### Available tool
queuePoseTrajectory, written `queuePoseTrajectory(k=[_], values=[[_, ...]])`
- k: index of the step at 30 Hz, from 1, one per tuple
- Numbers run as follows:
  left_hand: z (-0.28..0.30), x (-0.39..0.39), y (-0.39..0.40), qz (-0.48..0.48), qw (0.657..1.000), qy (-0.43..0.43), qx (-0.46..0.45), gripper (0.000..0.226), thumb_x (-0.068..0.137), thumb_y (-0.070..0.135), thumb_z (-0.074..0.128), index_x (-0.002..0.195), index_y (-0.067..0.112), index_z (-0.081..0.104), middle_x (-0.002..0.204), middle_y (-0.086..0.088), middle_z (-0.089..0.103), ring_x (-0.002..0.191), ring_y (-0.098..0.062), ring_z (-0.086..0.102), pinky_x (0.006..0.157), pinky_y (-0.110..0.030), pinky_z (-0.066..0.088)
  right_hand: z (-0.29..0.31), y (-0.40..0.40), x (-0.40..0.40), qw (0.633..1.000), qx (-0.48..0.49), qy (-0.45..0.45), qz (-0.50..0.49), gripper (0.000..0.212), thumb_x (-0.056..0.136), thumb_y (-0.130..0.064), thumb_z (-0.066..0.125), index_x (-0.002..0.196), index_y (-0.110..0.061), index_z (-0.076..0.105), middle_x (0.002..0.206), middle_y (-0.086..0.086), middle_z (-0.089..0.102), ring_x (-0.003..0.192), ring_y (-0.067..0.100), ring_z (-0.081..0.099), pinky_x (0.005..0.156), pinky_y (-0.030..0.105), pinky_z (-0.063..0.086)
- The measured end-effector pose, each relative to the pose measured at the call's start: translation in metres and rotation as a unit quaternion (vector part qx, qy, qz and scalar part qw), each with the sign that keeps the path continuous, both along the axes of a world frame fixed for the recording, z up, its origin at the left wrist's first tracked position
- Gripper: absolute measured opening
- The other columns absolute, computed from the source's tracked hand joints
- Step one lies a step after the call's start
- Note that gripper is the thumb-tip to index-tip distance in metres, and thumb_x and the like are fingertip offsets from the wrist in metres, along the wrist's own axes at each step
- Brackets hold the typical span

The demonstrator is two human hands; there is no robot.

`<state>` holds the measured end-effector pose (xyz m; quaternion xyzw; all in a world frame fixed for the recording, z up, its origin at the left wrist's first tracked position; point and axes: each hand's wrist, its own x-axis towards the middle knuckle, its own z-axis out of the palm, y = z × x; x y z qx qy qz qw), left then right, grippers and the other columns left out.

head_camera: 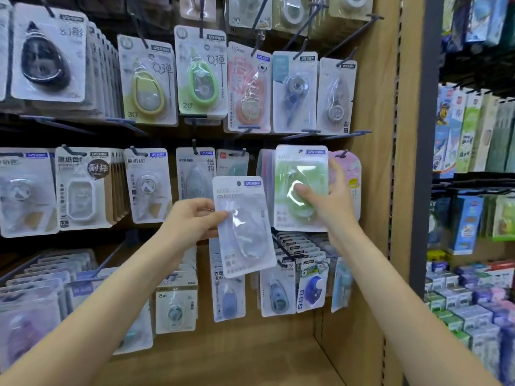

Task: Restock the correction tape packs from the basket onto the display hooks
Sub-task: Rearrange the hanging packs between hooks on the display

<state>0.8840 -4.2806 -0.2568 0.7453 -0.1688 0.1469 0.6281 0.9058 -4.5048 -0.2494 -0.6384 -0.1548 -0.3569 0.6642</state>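
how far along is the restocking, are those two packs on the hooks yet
Done: most display hooks already carry rows of packs. In hand: the right hand holds a green pack up against the middle row, seemingly at a hook; whether it is threaded on cannot be told. The left hand pinches a pale pack, held off the wall. Left: that pale pack at least. The basket is out of view.
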Motion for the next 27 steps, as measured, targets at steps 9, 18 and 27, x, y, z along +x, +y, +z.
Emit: queuePoseTrajectory(k=[9, 18, 27], values=[[-0.006, 0.009, 0.014, 0.015, 1.000, 0.015, -0.008, 0.011, 0.088, 0.013, 0.060, 0.095, 0.007, 0.065, 0.086, -0.002, 0.075, 0.082, -0.014, 0.071, 0.075, -0.028, 0.056, -0.002, -0.013, 0.022, 0.970, -0.198, -0.061, -0.129, 0.061, 0.082, -0.018, 0.071, 0.136, -0.024, 0.043, 0.139, -0.008, 0.045, 0.126, 0.004, 0.037, 0.099, 0.017, 0.025], [-0.008, 0.014, 0.007, 0.012, 1.000, 0.007, 0.003, 0.012, 0.088, 0.014, 0.061, 0.097, 0.006, 0.065, 0.092, -0.003, 0.074, 0.084, -0.014, 0.071, 0.079, -0.028, 0.056, 0.019, -0.014, 0.029, 0.982, -0.180, 0.063, -0.001, 0.057, 0.090, -0.024, 0.061, 0.142, -0.027, 0.037, 0.143, -0.011, 0.039, 0.125, 0.004, 0.036, 0.100, 0.019, 0.028], [-0.006, 0.011, -0.002, 0.003, 1.000, -0.006, -0.029, 0.011, 0.089, 0.014, 0.060, 0.095, 0.007, 0.065, 0.090, -0.002, 0.074, 0.081, -0.013, 0.071, 0.067, -0.018, 0.057, -0.018, -0.003, 0.007, 0.919, -0.271, -0.060, -0.282, 0.038, 0.088, -0.029, 0.062, 0.124, -0.018, 0.055, 0.133, 0.007, 0.033, 0.125, 0.022, 0.033, 0.107, 0.020, 0.028]])
